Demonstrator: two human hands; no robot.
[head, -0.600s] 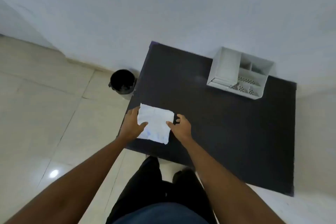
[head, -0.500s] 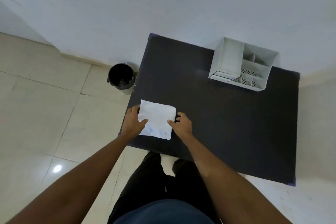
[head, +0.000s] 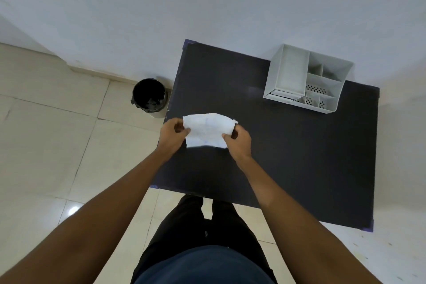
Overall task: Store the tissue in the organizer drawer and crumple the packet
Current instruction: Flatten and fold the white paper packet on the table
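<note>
A white tissue packet (head: 207, 129) is held just above the left part of the black table (head: 288, 157). My left hand (head: 173, 136) pinches its left edge, and my right hand (head: 238, 143) pinches its right edge. The packet is bent, its upper part folding over. At the table's far right corner stands a white desk organizer (head: 306, 80) with several compartments; a shallow drawer (head: 282, 94) sits at its lower left. Whether the drawer stands open I cannot tell.
A black bin (head: 149, 98) lined with a dark bag stands on the tiled floor beside the table's far left corner. A white wall runs behind the table. My legs stand at the table's near edge.
The packet lay flat on the table with my hands at its sides; now both hands grip its edges and it is lifted and bent.
</note>
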